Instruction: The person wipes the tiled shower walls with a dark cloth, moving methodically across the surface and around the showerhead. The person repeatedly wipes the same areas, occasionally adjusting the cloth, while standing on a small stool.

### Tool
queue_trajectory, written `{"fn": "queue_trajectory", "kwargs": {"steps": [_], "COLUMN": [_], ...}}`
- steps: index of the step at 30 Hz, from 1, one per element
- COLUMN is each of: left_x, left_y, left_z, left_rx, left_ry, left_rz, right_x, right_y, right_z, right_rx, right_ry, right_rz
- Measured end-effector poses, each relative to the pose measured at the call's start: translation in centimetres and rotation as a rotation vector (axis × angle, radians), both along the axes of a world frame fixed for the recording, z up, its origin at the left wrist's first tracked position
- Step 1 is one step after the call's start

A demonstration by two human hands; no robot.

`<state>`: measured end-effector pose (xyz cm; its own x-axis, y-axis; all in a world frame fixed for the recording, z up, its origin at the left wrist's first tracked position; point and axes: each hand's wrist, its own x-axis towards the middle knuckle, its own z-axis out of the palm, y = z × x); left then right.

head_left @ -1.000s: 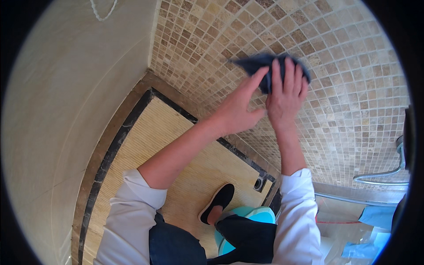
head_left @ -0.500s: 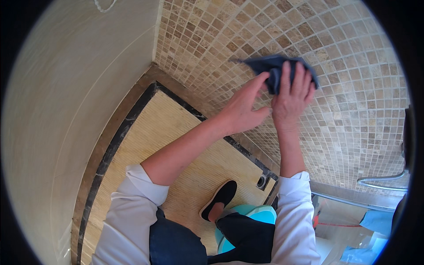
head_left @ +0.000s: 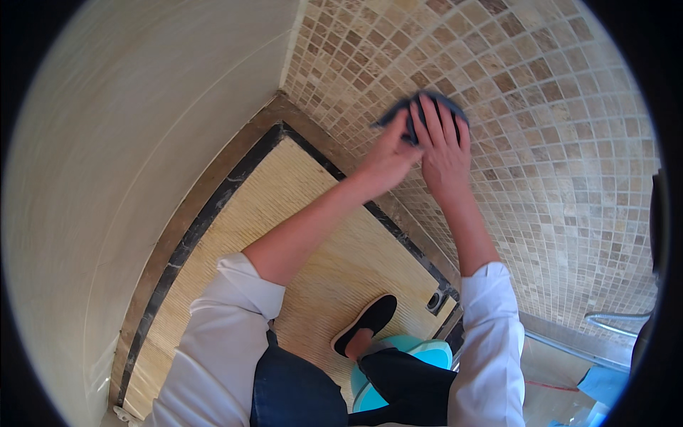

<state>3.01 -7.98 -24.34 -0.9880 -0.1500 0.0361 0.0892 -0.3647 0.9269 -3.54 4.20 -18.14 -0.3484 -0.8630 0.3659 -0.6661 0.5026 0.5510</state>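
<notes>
A dark blue-grey cloth (head_left: 390, 114) lies bunched against the mosaic-tiled wall (head_left: 541, 142). My right hand (head_left: 447, 153) presses over it, its fingers stretched across the fabric. Close beside it, my left hand (head_left: 390, 158) has its fingers at the cloth's lower left part and seems to pinch it; the fingertips are partly hidden and slightly blurred. A loose flap of the cloth sticks out to the left, above my left hand.
Below is a ribbed yellowish shower floor (head_left: 284, 213) with a dark stone border (head_left: 213, 206) and a drain (head_left: 435, 302). A turquoise basin (head_left: 434, 352) stands by my leg and black shoe (head_left: 366, 324). A plain wall (head_left: 142, 142) rises left; a metal hose (head_left: 615, 317) hangs right.
Both hands and the cloth have shifted left in the view. My left hand has come closer to my right and onto the cloth. The whole view has also turned a little.
</notes>
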Motion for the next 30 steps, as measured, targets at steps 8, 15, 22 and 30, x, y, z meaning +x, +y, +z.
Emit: {"fn": "queue_trajectory", "kwargs": {"steps": [8, 15, 22, 30], "left_x": [-1.0, 0.4, -0.6, -0.4], "left_y": [-4.9, -4.2, -6.0, -7.5], "left_z": [-2.5, -5.2, -9.6, -7.4], "left_rx": [0.279, 0.29, 0.665, 0.719], "left_ry": [-0.252, -0.443, -0.511, -0.408], "left_rz": [0.057, -0.119, 0.004, 0.1], "right_x": [-2.6, -1.3, -2.1, -2.0], "right_y": [-6.7, -3.4, -8.9, -11.1], "right_z": [-3.7, -7.9, -10.8, -9.8], "right_rx": [0.115, 0.265, 0.492, 0.428], "right_ry": [-0.134, -0.113, -0.11, -0.096], "right_rz": [0.202, 0.135, 0.128, 0.081]}}
